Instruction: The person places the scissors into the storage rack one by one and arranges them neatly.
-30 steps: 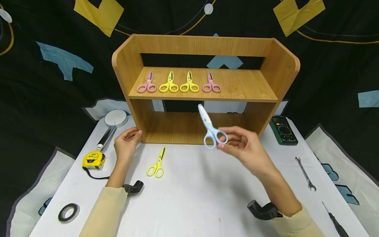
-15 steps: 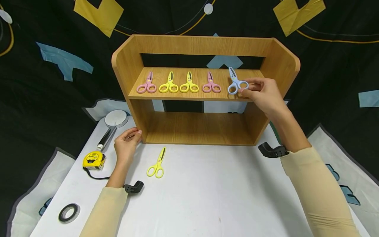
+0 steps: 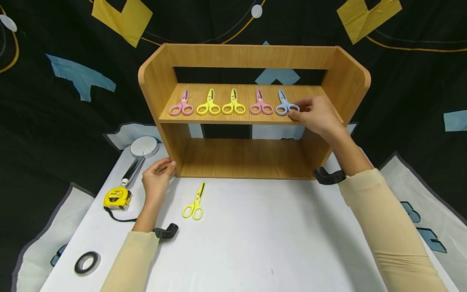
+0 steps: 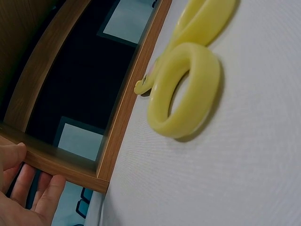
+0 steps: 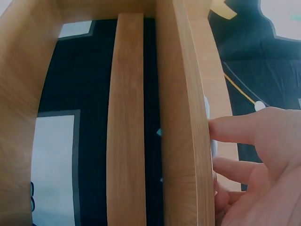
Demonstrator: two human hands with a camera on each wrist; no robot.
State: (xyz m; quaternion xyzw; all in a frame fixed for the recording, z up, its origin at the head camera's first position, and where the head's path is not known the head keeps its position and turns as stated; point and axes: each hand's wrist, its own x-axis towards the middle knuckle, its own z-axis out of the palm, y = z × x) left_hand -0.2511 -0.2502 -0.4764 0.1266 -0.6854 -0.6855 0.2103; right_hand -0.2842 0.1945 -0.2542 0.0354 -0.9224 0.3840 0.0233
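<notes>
While seemingly pinched, blue scissors (image 3: 285,105) meet right hand (image 3: 318,114).

1. A black backdrop cloth (image 3: 54,121) hangs at the far side, printed with yellow and pale blue patches and thin curved lines.
2. A table with a white cover (image 3: 255,243) fills the near scene.
3. The light is even and bright.

The shelf (image 3: 251,56) looks like smooth wood with brown grain lines. The blue scissors (image 3: 286,104) and the yellow scissors (image 3: 195,202) look like shiny plastic. The table cover (image 3: 255,243) is white, flat and matt. The sleeves (image 3: 386,231) are soft cloth.
</notes>
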